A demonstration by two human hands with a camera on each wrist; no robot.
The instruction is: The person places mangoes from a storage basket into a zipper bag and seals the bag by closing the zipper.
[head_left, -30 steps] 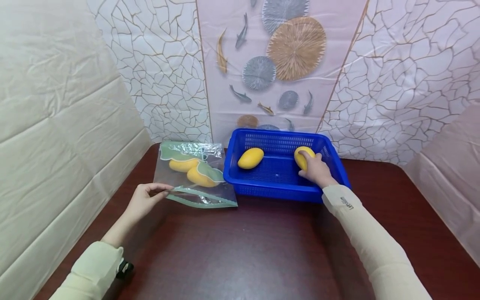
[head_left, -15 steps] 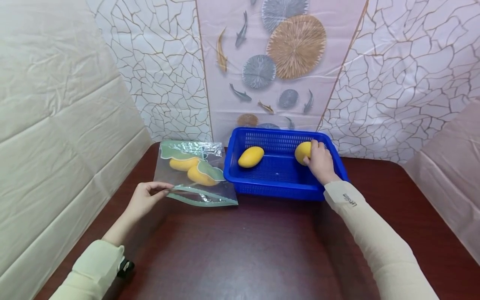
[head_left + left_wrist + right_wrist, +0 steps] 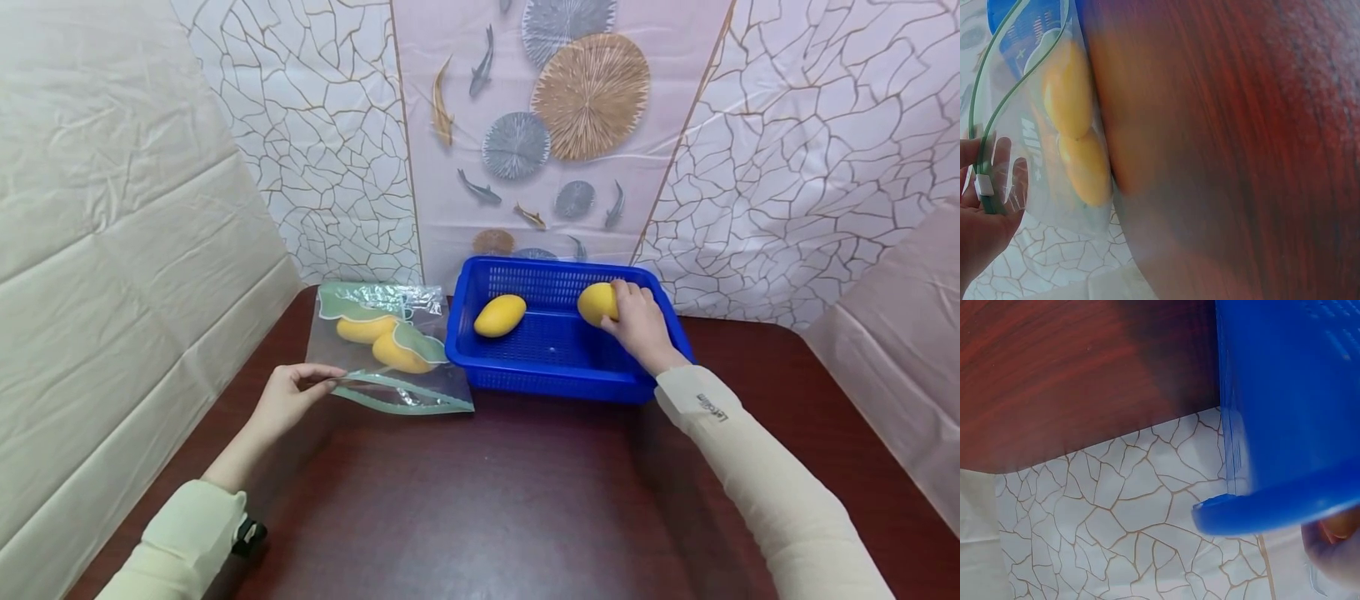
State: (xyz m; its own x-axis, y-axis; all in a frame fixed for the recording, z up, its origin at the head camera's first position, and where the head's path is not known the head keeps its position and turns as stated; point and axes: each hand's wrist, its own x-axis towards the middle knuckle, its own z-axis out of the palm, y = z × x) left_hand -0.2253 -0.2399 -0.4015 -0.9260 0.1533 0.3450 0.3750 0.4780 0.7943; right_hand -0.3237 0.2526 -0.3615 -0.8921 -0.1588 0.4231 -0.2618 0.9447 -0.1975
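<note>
Yellow oval mangoes (image 3: 500, 316) in blue perforated plastic basket (image 3: 558, 380); green-edged clear plastic bag (image 3: 386, 350), seemingly white-lettered; dark red-brown wood-grain worktop (image 3: 480, 500).

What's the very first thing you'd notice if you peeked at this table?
The bright blue basket at the back of the dark red table, with a yellow mango lying in it and the right hand gripping a second mango at its far side. Left of it lies a clear zip bag holding two more mangoes, its open edge pinched by the left hand.
</note>
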